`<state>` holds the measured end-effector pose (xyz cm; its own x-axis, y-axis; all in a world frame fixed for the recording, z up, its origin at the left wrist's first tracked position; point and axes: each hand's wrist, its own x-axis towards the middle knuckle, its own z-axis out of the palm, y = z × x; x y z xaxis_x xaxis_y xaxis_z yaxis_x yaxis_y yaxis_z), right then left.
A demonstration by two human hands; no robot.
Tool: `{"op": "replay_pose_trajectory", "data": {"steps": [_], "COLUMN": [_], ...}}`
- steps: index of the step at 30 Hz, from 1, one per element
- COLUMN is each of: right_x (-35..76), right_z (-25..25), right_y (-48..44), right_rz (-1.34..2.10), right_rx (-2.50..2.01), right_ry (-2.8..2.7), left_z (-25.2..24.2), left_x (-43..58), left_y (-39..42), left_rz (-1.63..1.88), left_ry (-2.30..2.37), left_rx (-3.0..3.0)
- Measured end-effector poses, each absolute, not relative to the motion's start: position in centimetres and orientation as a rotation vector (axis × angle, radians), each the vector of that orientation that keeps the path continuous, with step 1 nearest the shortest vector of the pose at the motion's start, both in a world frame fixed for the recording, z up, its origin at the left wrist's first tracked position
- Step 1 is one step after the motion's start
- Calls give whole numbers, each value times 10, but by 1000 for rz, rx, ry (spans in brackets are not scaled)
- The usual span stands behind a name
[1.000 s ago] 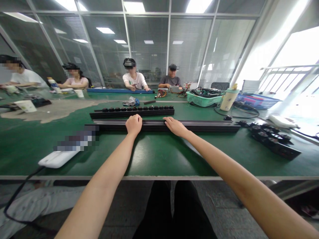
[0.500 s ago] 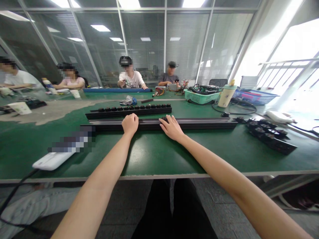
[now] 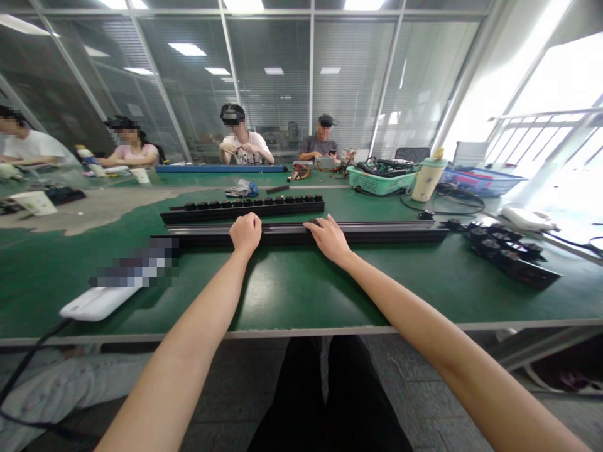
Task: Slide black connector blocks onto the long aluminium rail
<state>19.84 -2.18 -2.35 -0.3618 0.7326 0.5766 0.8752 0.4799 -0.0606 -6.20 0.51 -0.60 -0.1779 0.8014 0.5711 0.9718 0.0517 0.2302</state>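
Observation:
A long black bar [image 3: 372, 233] lies across the green table in front of me. My left hand [image 3: 245, 233] is curled over it, left of the middle. My right hand [image 3: 330, 240] lies on the bar farther right, fingers reaching over its top near a small dark knob. Just beyond, a second black strip [image 3: 242, 209] carries a row of small round black knobs along its top and runs nearly parallel to the bar, without touching either hand.
Black modules [image 3: 513, 267] lie at the right, and a white flat device [image 3: 97, 304] sits at the left beside a pixelated patch. Co-workers [image 3: 242, 135] sit across the table near a green basket [image 3: 384, 181] of cables and a bottle [image 3: 428, 179].
My right hand's fingers have drawn closer together on the bar. The view has tilted and shifted slightly. The co-worker across the table has raised both hands.

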Motion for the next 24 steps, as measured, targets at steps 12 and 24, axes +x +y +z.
{"op": "replay_pose_trajectory", "data": {"steps": [12,24], "right_x": [198,202], "right_z": [-21,-17], "right_y": [-19,-24], "right_rz": [-247,-212], "right_rx": [-1378,-1414], "right_ry": [-2089,-2081], "left_z": [-6,-6], "left_x": [-63,-63], "left_y": [6,4], "left_rz": [-804,-820], "left_ry": [-2026,-2047], "left_rx": [-1787,-1799]}}
